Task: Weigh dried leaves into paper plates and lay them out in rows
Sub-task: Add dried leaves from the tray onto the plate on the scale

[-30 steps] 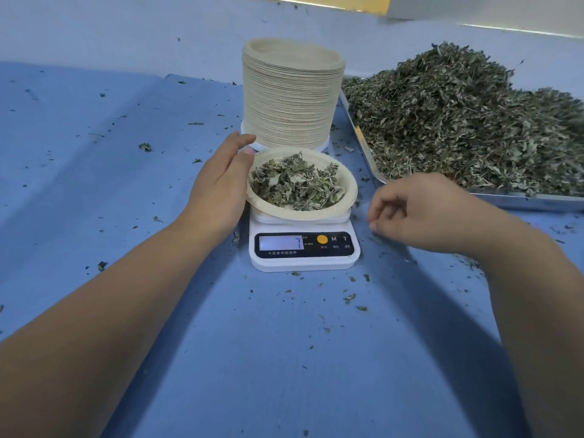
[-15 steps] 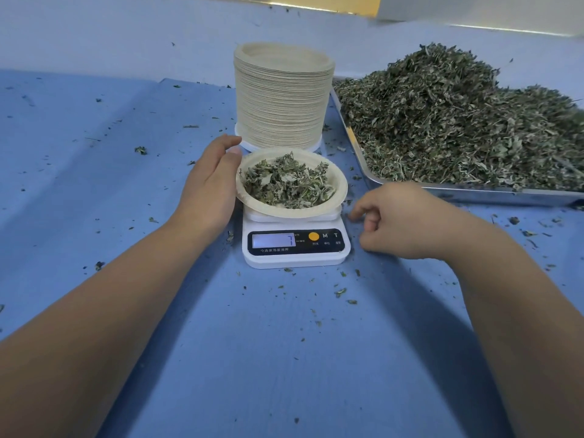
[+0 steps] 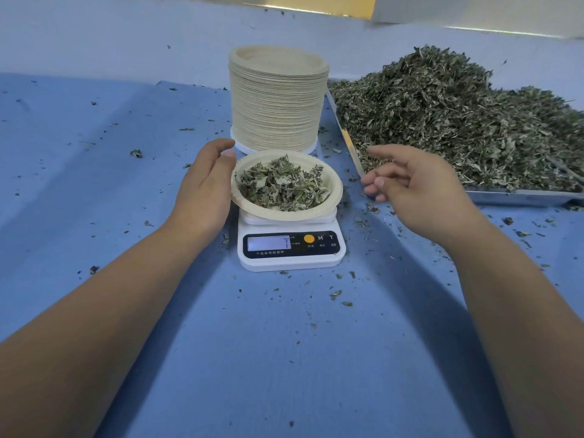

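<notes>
Lit softly and fairly brightly from overhead. Throws broad, soft-edged dark wedges across the matte blue table covering [image 3: 284, 358]. Bleaches the backlit display of the white digital kitchen scale [image 3: 290, 260]. Sharp mid-frame; bows and stretches toward the edges.

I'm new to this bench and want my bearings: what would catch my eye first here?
The big heap of dried leaves in the metal tray at right, then the tall stack of paper plates behind the white scale. On the scale sits a leaf-filled plate, the left hand at its rim.
</notes>
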